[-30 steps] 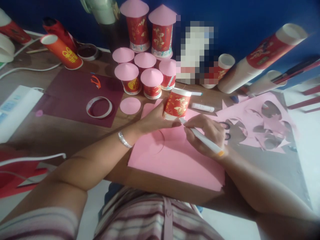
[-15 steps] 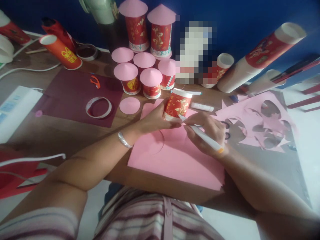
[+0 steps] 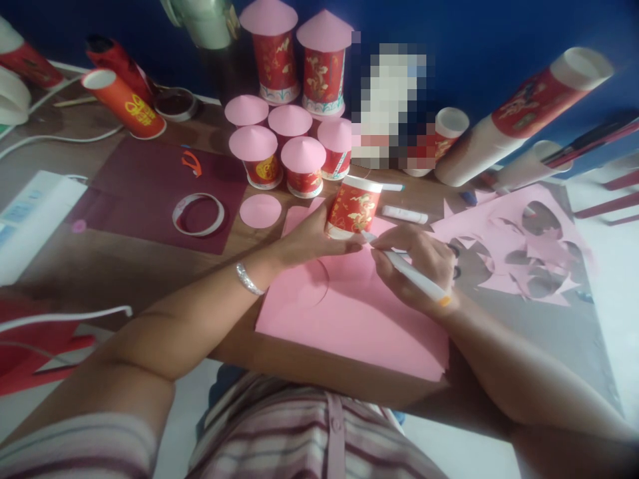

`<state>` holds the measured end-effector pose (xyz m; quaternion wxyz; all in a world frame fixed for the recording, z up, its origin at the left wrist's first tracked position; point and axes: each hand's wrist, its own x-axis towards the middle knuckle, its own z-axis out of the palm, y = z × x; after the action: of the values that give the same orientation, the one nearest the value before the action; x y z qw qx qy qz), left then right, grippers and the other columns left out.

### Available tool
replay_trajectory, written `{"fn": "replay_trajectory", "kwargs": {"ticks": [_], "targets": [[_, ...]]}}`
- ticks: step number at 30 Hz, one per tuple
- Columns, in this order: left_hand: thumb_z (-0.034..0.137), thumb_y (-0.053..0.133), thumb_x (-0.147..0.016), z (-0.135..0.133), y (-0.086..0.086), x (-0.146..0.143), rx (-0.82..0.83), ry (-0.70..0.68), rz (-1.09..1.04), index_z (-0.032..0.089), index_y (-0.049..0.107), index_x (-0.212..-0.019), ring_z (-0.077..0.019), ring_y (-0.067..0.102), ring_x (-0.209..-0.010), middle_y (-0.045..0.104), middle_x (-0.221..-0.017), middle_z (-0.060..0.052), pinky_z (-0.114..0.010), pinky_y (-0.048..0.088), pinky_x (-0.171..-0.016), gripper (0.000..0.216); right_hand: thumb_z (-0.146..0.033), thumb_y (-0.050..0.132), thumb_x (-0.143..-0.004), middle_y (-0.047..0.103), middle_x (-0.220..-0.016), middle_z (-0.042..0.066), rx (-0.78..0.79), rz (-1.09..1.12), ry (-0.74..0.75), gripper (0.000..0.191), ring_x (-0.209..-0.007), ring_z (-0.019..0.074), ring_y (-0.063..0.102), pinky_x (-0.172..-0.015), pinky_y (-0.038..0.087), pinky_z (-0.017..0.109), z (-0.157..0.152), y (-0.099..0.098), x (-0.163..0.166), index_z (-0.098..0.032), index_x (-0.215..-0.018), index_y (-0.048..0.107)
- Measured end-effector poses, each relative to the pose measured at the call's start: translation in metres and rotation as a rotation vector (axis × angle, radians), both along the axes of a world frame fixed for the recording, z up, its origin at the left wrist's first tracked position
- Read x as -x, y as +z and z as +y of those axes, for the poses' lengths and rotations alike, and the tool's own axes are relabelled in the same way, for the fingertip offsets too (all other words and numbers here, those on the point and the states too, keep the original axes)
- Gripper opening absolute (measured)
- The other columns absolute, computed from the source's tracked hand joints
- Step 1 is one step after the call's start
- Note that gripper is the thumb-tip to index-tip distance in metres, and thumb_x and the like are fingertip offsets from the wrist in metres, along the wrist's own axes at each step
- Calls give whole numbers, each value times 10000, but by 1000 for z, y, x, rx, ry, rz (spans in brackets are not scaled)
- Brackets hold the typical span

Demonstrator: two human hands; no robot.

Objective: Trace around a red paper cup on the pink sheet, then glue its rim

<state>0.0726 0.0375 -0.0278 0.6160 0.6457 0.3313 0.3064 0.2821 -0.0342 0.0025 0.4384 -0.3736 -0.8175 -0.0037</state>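
The person's left hand (image 3: 317, 238) grips a short red paper tube with gold print and white rims (image 3: 355, 205), slightly tilted over pink paper sheets (image 3: 349, 326). The right hand (image 3: 424, 263) pinches a white marker (image 3: 417, 278), its tip seemingly at the tube's lower rim, though blur leaves contact uncertain. Farther right, a whitish cylindrical holder (image 3: 522, 174) contains dark slender sticks (image 3: 594, 143). Red tubes with pink paper cones (image 3: 303, 156) stand just behind; the right hand partly hides dark loops (image 3: 456, 251) beside cut pink paper scraps (image 3: 499, 229).

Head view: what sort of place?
Likely a craft workspace, exact setting unclear: a pen in the right hand, cut pink scraps, and cone-topped tubes.
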Motion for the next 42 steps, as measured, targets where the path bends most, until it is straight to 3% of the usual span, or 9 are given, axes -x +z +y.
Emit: {"fn": "replay_trajectory", "kwargs": {"ticks": [11, 27, 42], "targets": [[598, 919, -725, -1, 5, 0, 4, -2, -27, 214, 522, -1471, -365, 590, -1413, 609, -1501, -170, -538, 526, -1173, 929, -133, 688, -947, 750, -803, -2, 26, -21, 16, 132, -659, 156, 722, -574, 585, 275, -1, 3, 0, -237, -1017, 647], [472, 923, -764, -2, 4, -2, 82, -7, -64, 225, 567, -1392, -303, 716, -1230, 732, -1302, -98, -460, 610, -1060, 762, -145, 692, -948, 770, -840, -2, -38, 12, -23, 138, -707, 164, 751, -623, 607, 283, 4, -4, -2, -250, -1028, 652], [403, 908, -791, -3, 8, -2, 31, 6, -68, 212, 616, -1300, -279, 727, -1170, 742, -1244, -94, -439, 615, -1023, 617, -92, 685, -915, 753, -792, -18, -56, -6, -59, 180, -664, 148, 735, -601, 583, 258, 3, 0, 1, -248, -983, 628]]}}
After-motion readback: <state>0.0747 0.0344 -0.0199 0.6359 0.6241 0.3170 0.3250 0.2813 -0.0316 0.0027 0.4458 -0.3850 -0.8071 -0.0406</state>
